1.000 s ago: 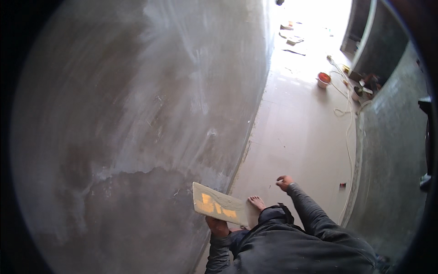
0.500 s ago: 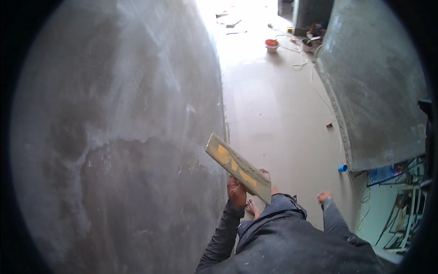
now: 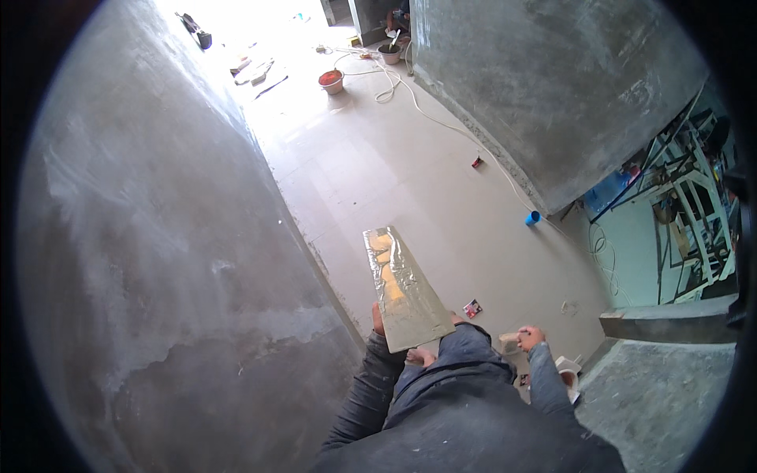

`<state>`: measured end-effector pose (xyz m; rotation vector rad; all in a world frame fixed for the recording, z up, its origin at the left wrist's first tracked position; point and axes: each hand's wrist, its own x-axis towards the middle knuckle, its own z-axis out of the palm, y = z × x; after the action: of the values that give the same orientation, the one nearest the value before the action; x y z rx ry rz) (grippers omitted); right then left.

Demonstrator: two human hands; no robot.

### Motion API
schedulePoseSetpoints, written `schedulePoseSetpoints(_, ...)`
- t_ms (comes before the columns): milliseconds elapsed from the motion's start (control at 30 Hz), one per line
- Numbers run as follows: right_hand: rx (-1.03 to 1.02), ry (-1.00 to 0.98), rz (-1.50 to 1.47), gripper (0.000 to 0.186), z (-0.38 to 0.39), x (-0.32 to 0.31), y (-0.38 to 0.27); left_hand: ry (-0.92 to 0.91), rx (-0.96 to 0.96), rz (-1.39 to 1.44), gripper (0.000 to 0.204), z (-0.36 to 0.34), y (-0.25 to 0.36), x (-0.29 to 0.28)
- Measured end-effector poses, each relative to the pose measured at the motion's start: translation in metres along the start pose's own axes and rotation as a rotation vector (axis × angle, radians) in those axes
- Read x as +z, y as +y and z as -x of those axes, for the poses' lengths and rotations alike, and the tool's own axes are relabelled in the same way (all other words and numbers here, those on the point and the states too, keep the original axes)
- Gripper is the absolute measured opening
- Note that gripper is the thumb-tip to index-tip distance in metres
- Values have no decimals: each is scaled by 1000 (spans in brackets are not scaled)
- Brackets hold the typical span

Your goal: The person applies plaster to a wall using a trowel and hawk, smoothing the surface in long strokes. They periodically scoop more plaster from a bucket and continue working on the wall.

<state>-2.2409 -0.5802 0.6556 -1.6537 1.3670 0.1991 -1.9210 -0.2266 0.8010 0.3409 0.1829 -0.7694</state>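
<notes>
My left hand (image 3: pixel 378 319) grips a long rectangular plastering board (image 3: pixel 402 307) from below, mostly hidden by it; wet grey mortar covers much of the board's yellow face. At waist height beside my dark clothing, my right hand (image 3: pixel 530 337) has its fingers curled closed; a pale shape lies behind or against them, and I cannot tell whether they hold anything. The board is just right of a grey plastered wall (image 3: pixel 173 236). My bare foot (image 3: pixel 420 356) shows below it on the tiled floor (image 3: pixel 394 173).
Buckets with orange (image 3: pixel 331 81) and dark contents (image 3: pixel 389 55) stand up the corridor near loose cable (image 3: pixel 385 94). A blue cylinder (image 3: pixel 532 218) and small packet (image 3: pixel 473 307) lie nearer. Right are another wall (image 3: pixel 528 87), metal frames (image 3: pixel 702 221) and a raised ledge (image 3: pixel 654 323).
My view has turned, so the corridor slants up-left and more of the right-hand opening and ledge shows. The board has swung more upright, and my right hand sits closer to my body.
</notes>
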Motion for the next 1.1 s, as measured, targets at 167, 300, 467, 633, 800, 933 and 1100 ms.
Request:
schedulePoseSetpoints(167, 41, -71, -163, 18, -15, -3, 38, -71, -182, 67, 51, -81, -25, 22)
schedulePoseSetpoints(300, 186, -347, -241, 8, -45, 11, 53, -121, -296, 195, 49, -150, -35, 40)
schedulePoseSetpoints(467, 338, -377, -263, 8, -98, -2, -3, -147, -357, 384, 48, -230, -24, 55)
schedulePoseSetpoints(633, 328, -344, -233, 9, -202, -77, -99, -161, -143, 176, 45, -301, 6, 85)
schedulePoseSetpoints(800, 271, -286, -219, 4, -362, -123, -264, -140, 223, -208, 42, -356, 48, 121)
schedulePoseSetpoints(933, 248, -379, -320, 13, -477, -93, -428, -201, 290, -12, 40, -428, 93, 132)
schedulePoseSetpoints(1100, 40, -267, -161, 21, -514, -6, -584, 54, 295, -759, 40, -550, 169, 129)
